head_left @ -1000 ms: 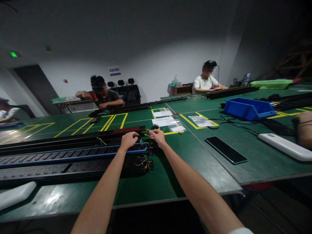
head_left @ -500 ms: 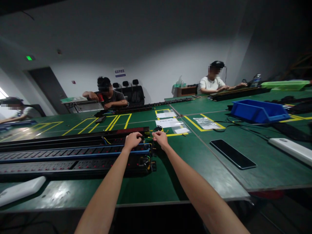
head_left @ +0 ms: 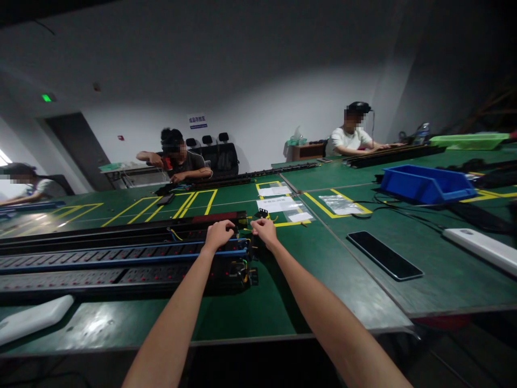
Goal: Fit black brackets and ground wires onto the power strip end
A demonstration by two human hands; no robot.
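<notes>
Several long black power strips lie side by side, their ends pointing right. My left hand [head_left: 220, 235] is closed over the end of the farther power strip [head_left: 194, 235], with its fingertips partly hidden. Just off that end, my right hand [head_left: 264, 233] is pinched. Thin yellow wires [head_left: 247, 230] show close to its fingertips, but what lies between them is too small to make out. A black perforated bracket [head_left: 263, 213] is just beyond the right hand. Nearer me lie a blue-edged power strip [head_left: 161, 252] and another black power strip [head_left: 161, 274] with loose wires at its end.
On the right of the green table [head_left: 323, 280] are a phone [head_left: 383, 255], a white power bank [head_left: 480, 245], cables and a blue bin [head_left: 428, 183]. Another white device [head_left: 36, 319] lies at front left. Papers [head_left: 277, 205] lie ahead. Three people sit around the far side.
Both hands stay almost in the same place at the strip's end, the right still pinched. The whole view has shifted very slightly.
</notes>
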